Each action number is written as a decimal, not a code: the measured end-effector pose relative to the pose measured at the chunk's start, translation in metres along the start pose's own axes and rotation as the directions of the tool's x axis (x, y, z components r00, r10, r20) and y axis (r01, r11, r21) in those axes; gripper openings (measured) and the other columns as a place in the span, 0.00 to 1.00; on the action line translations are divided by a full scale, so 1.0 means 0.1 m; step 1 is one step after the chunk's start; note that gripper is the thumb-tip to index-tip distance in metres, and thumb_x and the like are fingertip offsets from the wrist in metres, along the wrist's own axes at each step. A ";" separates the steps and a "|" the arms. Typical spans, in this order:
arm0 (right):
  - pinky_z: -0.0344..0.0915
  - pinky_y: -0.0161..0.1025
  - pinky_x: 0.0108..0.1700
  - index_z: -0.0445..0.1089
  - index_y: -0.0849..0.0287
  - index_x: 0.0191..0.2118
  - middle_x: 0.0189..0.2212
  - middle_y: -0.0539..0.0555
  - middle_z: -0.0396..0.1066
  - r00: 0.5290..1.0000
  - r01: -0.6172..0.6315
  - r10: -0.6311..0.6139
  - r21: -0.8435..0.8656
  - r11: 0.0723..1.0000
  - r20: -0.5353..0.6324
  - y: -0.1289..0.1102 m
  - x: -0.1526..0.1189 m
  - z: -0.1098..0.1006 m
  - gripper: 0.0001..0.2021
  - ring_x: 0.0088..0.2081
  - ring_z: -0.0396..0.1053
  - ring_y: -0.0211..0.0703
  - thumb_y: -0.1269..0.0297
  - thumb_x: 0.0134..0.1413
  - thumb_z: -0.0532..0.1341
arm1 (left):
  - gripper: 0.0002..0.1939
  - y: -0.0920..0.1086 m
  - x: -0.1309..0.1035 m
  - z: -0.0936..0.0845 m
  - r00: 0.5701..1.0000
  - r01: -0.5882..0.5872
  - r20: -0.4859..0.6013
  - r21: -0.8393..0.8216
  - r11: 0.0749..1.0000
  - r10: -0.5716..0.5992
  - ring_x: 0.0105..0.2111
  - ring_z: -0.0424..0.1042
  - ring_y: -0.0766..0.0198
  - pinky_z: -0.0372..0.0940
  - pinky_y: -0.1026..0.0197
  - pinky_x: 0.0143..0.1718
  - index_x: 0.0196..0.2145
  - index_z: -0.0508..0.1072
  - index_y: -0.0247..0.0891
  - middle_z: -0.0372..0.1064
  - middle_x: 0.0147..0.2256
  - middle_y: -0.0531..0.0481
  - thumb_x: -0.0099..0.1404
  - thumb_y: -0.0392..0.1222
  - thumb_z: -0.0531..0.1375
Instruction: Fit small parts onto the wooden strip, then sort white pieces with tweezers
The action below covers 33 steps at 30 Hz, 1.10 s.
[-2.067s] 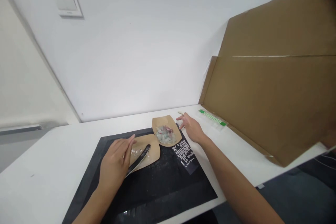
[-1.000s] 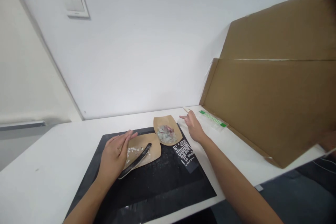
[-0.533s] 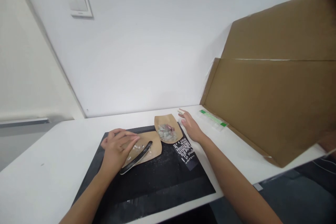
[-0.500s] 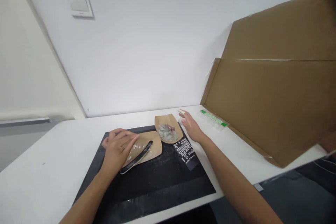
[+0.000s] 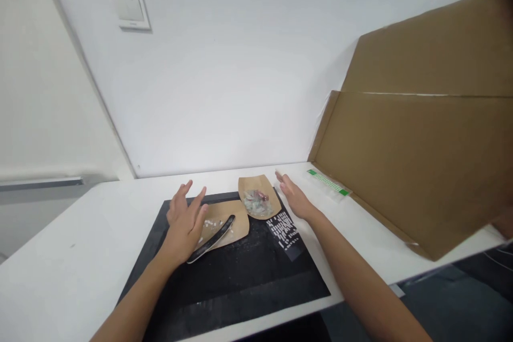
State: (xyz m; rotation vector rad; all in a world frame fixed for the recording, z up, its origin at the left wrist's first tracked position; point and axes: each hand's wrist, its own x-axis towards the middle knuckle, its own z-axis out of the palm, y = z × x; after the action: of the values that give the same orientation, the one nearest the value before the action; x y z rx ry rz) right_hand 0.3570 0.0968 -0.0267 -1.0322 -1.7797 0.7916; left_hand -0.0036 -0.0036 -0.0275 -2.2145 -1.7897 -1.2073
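My left hand (image 5: 185, 223) is open with its fingers apart, above the left edge of a brown paper tray (image 5: 236, 227). On that tray lie small white pieces (image 5: 211, 225) and a black curved strip, like a nail file (image 5: 212, 239), whose lower end reaches past the tray's edge. My right hand (image 5: 294, 196) is open, fingers stretched out, beside a second brown paper tray (image 5: 246, 186). This one holds a heap of clear and reddish bits (image 5: 257, 203). Below it, a dark card with rows of small white pieces (image 5: 284, 232) lies near my right wrist.
A black mat (image 5: 240, 278) lies under the trays on the white table (image 5: 52, 246). A clear strip with green ends (image 5: 328, 181) lies to the right, beside a large open cardboard box (image 5: 417, 160). The white wall (image 5: 228, 75) stands behind.
My left hand's fingers have lifted and spread apart; they were bent together over the tray before. My right hand has shifted only slightly. The whole view has moved a little.
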 end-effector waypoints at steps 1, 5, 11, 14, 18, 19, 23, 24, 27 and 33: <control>0.39 0.59 0.74 0.59 0.51 0.69 0.71 0.58 0.57 1.000 -0.001 0.001 0.033 0.999 0.001 -0.02 0.00 0.01 0.33 0.72 0.52 0.56 0.37 0.67 0.53 | 0.23 0.02 -0.01 0.00 1.000 -0.011 0.000 0.021 1.000 0.011 0.74 0.38 0.42 0.44 0.28 0.68 0.67 0.64 0.52 0.41 0.74 0.46 0.78 0.47 0.48; 0.44 0.59 0.74 0.56 0.50 0.70 0.72 0.56 0.56 0.999 0.001 -0.008 0.196 0.981 0.034 -0.18 0.00 0.10 0.41 0.72 0.54 0.52 0.32 0.67 0.33 | 0.24 0.19 0.00 -0.06 0.992 -0.109 -0.059 0.081 0.991 0.114 0.74 0.36 0.42 0.45 0.29 0.67 0.69 0.61 0.50 0.37 0.75 0.44 0.78 0.44 0.46; 0.55 0.62 0.69 0.63 0.57 0.66 0.68 0.64 0.62 0.974 -0.105 -0.073 0.717 0.689 0.212 -0.60 -0.05 0.25 0.53 0.70 0.58 0.60 0.25 0.57 0.25 | 0.39 0.85 0.29 -0.21 0.835 -0.536 0.197 0.077 0.841 0.514 0.74 0.36 0.39 0.47 0.33 0.68 0.74 0.43 0.45 0.31 0.76 0.38 0.74 0.56 0.53; 0.56 0.64 0.68 0.62 0.60 0.66 0.66 0.67 0.65 0.970 -0.163 -0.042 0.768 0.620 0.240 -0.68 -0.10 0.25 0.52 0.69 0.58 0.62 0.25 0.58 0.29 | 0.44 1.20 0.53 -0.04 0.650 -0.726 0.310 -0.014 0.687 0.694 0.75 0.34 0.41 0.42 0.33 0.71 0.74 0.43 0.35 0.33 0.75 0.34 0.72 0.61 0.53; 0.58 0.65 0.67 0.64 0.61 0.65 0.62 0.68 0.69 0.966 -0.195 0.012 0.702 0.685 0.257 -0.62 -0.13 0.20 0.49 0.69 0.59 0.63 0.28 0.61 0.31 | 0.44 1.38 0.76 0.34 0.520 -0.827 0.363 -0.012 0.562 0.773 0.75 0.34 0.41 0.38 0.39 0.73 0.73 0.47 0.24 0.33 0.74 0.29 0.71 0.57 0.53; 0.58 0.65 0.67 0.64 0.62 0.65 0.61 0.68 0.69 0.968 -0.187 0.014 0.684 0.706 0.250 -0.60 -0.13 0.19 0.48 0.69 0.59 0.63 0.29 0.62 0.32 | 0.44 1.38 0.80 0.41 0.509 -0.833 0.369 -0.015 0.553 0.778 0.75 0.36 0.42 0.38 0.41 0.73 0.73 0.47 0.24 0.35 0.74 0.30 0.71 0.56 0.53; 0.58 0.66 0.67 0.62 0.59 0.65 0.65 0.66 0.64 0.974 -0.127 -0.016 0.605 0.786 0.226 -0.57 -0.11 0.15 0.46 0.69 0.57 0.64 0.28 0.61 0.35 | 0.40 1.27 0.90 0.44 0.488 -0.841 0.401 -0.019 0.540 0.775 0.74 0.45 0.48 0.40 0.47 0.73 0.73 0.48 0.29 0.43 0.73 0.35 0.72 0.55 0.52; 0.58 0.67 0.67 0.61 0.58 0.66 0.66 0.66 0.63 0.972 -0.117 -0.027 0.585 0.803 0.233 -0.59 -0.10 0.14 0.46 0.69 0.57 0.65 0.28 0.61 0.35 | 0.40 1.22 0.93 0.40 0.496 -0.836 0.410 -0.011 0.548 0.765 0.74 0.44 0.48 0.41 0.48 0.73 0.73 0.50 0.28 0.43 0.74 0.35 0.72 0.54 0.52; 0.60 0.69 0.65 0.59 0.59 0.67 0.65 0.68 0.65 0.970 -0.095 -0.054 0.570 0.816 0.239 -0.64 -0.09 0.05 0.48 0.69 0.58 0.67 0.27 0.60 0.34 | 0.38 0.98 1.02 0.29 0.569 -0.790 0.426 0.046 0.611 0.704 0.74 0.44 0.46 0.48 0.47 0.70 0.72 0.52 0.28 0.42 0.74 0.34 0.73 0.54 0.51; 0.57 0.65 0.69 0.67 0.48 0.62 0.59 0.58 0.72 0.984 0.131 -0.041 0.539 0.832 -0.175 -0.58 -0.10 -0.32 0.45 0.66 0.63 0.60 0.28 0.61 0.30 | 0.24 0.06 1.13 0.10 0.774 -0.573 0.467 0.231 0.787 0.427 0.46 0.80 0.51 0.61 0.43 0.62 0.56 0.74 0.34 0.82 0.41 0.38 0.66 0.29 0.50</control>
State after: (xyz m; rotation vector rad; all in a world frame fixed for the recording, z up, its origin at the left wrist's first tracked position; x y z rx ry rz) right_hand 0.3702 0.0648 0.0309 -0.6014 -1.3309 1.0549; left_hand 0.0099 0.0910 0.0343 -2.5687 -1.2028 -0.3034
